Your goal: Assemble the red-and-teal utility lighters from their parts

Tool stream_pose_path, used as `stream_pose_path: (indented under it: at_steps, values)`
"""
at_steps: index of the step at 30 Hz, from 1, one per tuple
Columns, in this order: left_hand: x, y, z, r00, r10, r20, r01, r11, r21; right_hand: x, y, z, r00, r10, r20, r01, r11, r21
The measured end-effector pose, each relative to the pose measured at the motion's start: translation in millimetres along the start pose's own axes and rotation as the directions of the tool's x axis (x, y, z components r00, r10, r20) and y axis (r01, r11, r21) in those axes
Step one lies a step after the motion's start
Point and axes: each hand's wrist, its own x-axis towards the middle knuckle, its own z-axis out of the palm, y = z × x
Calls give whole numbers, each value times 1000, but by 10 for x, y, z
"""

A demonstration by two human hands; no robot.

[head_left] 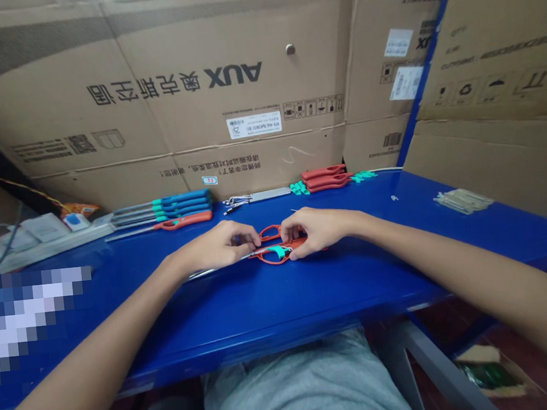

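Observation:
In the head view, an opened red lighter casing (272,260) lies on the blue table in front of me, with a second red casing piece (270,232) just behind it. A teal trigger (278,251) sits in the nearer one. My left hand (229,243) is closed, its fingertips pinching the thin metal tube (255,253) where it meets the casing. My right hand (312,230) is closed over the casing's right end, thumb and fingers on the red plastic near the trigger. Small parts beneath its fingers are hidden. More metal tube (203,273) shows below my left wrist.
Long lighters with blue handles (186,204) and a red one (188,221) lie back left, beside a white power strip (49,242). Metal tubes (270,194), teal triggers (299,188) and red casings (326,179) line the back. Pale sticks (464,199) lie right. Cardboard (165,41) walls the table.

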Motion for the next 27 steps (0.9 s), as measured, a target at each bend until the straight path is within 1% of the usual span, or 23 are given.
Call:
stream_pose_path:
  at_steps: [4,8,10,13,16,20,23,27]
  values:
    - [-13,-27,-48,998,-43,51,40,998,48,-6,-12,-6,1000,-1,-2,1,1000,17]
    - [-35,-7,-70,990,-89,108,91,996,-10,-3,8,-4,1000,-15,-11,15,1000,24]
    - [-47,-5,-83,989,-112,99,116,993,-36,0,17,-3,999,-24,-26,25,999,20]
    - [-64,-21,-104,987,-133,93,135,991,-19,2,18,-5,999,-35,-36,36,999,17]
    - [-73,-37,-119,987,-120,105,120,993,2,-4,8,-9,999,-38,-30,39,999,21]
    - [-73,-46,-119,990,-101,95,99,995,21,-13,-3,-12,999,-29,-20,29,999,13]
    - [-64,-59,-106,993,-90,81,87,995,38,-14,-6,-12,999,-28,-23,28,1000,8]
    - [-49,-89,-91,995,-87,47,86,996,19,-8,-4,-15,999,-23,-28,23,1000,0]
